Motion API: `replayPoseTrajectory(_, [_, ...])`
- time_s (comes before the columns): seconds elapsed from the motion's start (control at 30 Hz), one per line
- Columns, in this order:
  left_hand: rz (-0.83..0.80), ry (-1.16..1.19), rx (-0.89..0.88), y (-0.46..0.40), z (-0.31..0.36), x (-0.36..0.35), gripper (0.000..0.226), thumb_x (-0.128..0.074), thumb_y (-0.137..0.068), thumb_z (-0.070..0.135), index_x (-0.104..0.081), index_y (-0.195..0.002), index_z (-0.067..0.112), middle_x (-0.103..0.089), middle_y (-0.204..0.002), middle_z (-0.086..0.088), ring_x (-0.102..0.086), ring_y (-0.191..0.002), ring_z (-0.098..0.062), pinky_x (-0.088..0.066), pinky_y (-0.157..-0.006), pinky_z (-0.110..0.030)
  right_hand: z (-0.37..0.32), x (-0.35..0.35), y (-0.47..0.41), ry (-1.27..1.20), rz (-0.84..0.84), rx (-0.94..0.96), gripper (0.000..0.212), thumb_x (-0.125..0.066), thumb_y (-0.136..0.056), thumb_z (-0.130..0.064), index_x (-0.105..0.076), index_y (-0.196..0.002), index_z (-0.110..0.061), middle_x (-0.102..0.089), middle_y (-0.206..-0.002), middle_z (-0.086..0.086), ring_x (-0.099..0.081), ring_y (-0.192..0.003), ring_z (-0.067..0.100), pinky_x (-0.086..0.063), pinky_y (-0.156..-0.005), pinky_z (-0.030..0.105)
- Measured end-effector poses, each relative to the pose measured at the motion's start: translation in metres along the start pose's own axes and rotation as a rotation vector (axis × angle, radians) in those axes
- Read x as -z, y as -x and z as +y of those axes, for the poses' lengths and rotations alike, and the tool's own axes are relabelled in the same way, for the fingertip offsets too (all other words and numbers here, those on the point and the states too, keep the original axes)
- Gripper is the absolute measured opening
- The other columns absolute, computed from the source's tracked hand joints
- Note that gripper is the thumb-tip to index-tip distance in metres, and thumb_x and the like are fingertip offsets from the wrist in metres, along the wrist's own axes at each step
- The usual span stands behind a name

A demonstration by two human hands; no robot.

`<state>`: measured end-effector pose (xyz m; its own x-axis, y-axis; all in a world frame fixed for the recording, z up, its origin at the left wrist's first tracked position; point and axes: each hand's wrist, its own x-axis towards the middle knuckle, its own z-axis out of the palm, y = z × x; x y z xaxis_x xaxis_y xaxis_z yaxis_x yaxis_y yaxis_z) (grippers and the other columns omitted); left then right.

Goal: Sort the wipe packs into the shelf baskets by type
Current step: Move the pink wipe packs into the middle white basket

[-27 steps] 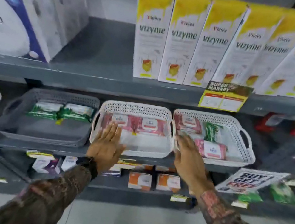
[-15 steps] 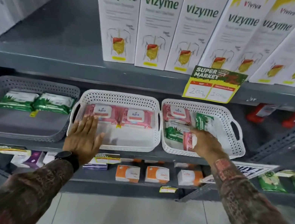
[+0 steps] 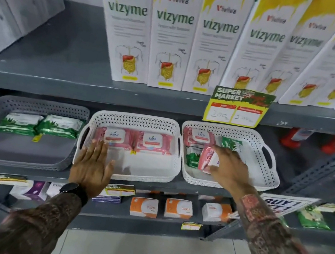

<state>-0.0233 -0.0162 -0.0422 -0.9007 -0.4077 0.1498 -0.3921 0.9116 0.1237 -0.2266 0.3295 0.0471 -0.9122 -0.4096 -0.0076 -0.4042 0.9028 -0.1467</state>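
Observation:
Three baskets stand on the middle shelf. The grey basket at the left holds two green wipe packs. Two pink wipe packs lie in the middle white basket. The right white basket holds mixed packs: a pink one at the back left, green ones behind and beside it. My right hand is inside this basket, gripping a tilted pink wipe pack. My left hand lies flat and open over the middle basket's front left rim.
Tall white-and-yellow boxes fill the shelf above, with a price tag hanging from its edge. Small orange boxes sit on the shelf below. A promotional sign hangs at the right. Grey floor lies underneath.
My right hand has closed on the pink pack in the right basket and tilted it up on edge. My left hand stays on the middle basket's rim.

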Motion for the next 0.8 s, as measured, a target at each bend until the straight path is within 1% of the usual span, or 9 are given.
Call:
replayPoseTrajectory(0.1, [-0.007,0.004,0.015,0.000,0.001,0.001,0.076,-0.012,-0.100,0.052,-0.017,-0.160,0.005,-0.018,-0.168,-0.012,-0.013,-0.157,-0.027,-0.011,-0.128,-0.047,-0.033,0.013,-0.009,-0.030,0.163,0.056,0.079,-0.076,-0.081,-0.053,-0.042,-0.148,-0.030,-0.061,-0.138,0.009,-0.059,-0.121,0.035,-0.056,-0.089,0.048])
replayPoseTrajectory(0.2, [0.003,0.017,0.028,-0.001,0.000,0.000,0.075,-0.018,-0.099,0.049,-0.015,-0.160,0.005,-0.015,-0.169,-0.013,-0.015,-0.157,-0.028,-0.016,-0.127,-0.050,-0.087,0.023,-0.015,-0.046,0.259,0.209,0.076,-0.074,-0.080,-0.060,-0.047,-0.145,-0.029,-0.067,-0.130,0.008,-0.064,-0.114,0.032,-0.055,-0.089,0.044])
replayPoseTrajectory(0.33, [0.007,0.049,0.018,0.000,-0.001,0.001,0.079,-0.027,-0.095,0.042,-0.004,-0.161,0.005,-0.004,-0.170,-0.013,-0.007,-0.158,-0.026,-0.014,-0.127,-0.049,-0.173,0.000,-0.019,-0.046,0.097,0.412,0.082,-0.070,-0.085,-0.060,-0.038,-0.153,-0.027,-0.060,-0.140,0.005,-0.060,-0.121,0.029,-0.054,-0.091,0.043])
replayPoseTrajectory(0.43, [0.019,0.041,0.003,0.002,-0.003,0.001,0.082,-0.030,-0.090,0.038,-0.007,-0.159,-0.001,-0.007,-0.169,-0.020,-0.008,-0.157,-0.032,-0.016,-0.127,-0.052,-0.220,-0.033,-0.021,0.004,-0.005,0.524,0.086,-0.075,-0.085,-0.054,-0.036,-0.155,-0.022,-0.053,-0.150,0.008,-0.058,-0.128,0.031,-0.057,-0.094,0.046])
replayPoseTrajectory(0.5, [0.029,0.042,-0.005,0.004,-0.003,0.000,0.082,-0.030,-0.089,0.036,-0.010,-0.159,-0.003,-0.010,-0.168,-0.022,-0.008,-0.157,-0.034,-0.017,-0.126,-0.053,-0.236,-0.052,-0.023,0.038,-0.023,0.549,0.080,-0.079,-0.084,-0.045,-0.043,-0.151,-0.022,-0.057,-0.147,0.008,-0.059,-0.126,0.031,-0.058,-0.093,0.047])
replayPoseTrajectory(0.57, [0.021,0.048,-0.005,0.005,-0.002,0.000,0.082,-0.030,-0.089,0.036,-0.009,-0.159,-0.002,-0.008,-0.169,-0.021,-0.005,-0.158,-0.032,-0.014,-0.127,-0.051,-0.243,-0.066,-0.026,0.064,-0.003,0.556,0.070,-0.080,-0.085,-0.038,-0.050,-0.146,-0.023,-0.065,-0.135,0.005,-0.065,-0.116,0.027,-0.059,-0.089,0.043])
replayPoseTrajectory(0.63, [0.021,0.043,-0.002,0.005,-0.001,0.002,0.082,-0.029,-0.089,0.037,-0.011,-0.159,-0.002,-0.008,-0.169,-0.020,-0.005,-0.158,-0.031,-0.010,-0.128,-0.048,-0.244,-0.074,-0.030,0.062,0.037,0.555,0.065,-0.079,-0.086,-0.036,-0.053,-0.144,-0.023,-0.069,-0.129,0.003,-0.065,-0.114,0.025,-0.059,-0.086,0.040])
replayPoseTrajectory(0.77, [0.020,0.038,-0.001,0.003,0.001,0.003,0.081,-0.028,-0.088,0.038,-0.018,-0.158,-0.001,-0.016,-0.168,-0.020,-0.012,-0.157,-0.030,-0.008,-0.128,-0.045,-0.228,-0.071,-0.031,0.019,0.028,0.599,0.076,-0.075,-0.088,-0.044,-0.042,-0.153,-0.022,-0.059,-0.145,0.005,-0.056,-0.129,0.029,-0.059,-0.092,0.044])
replayPoseTrajectory(0.8, [0.024,0.041,0.004,0.003,0.001,0.002,0.080,-0.028,-0.088,0.038,-0.019,-0.158,0.000,-0.017,-0.168,-0.019,-0.013,-0.157,-0.030,-0.009,-0.128,-0.045,-0.220,-0.066,-0.032,-0.003,0.064,0.599,0.073,-0.073,-0.090,-0.042,-0.042,-0.153,-0.022,-0.058,-0.146,0.005,-0.056,-0.128,0.028,-0.059,-0.092,0.046])
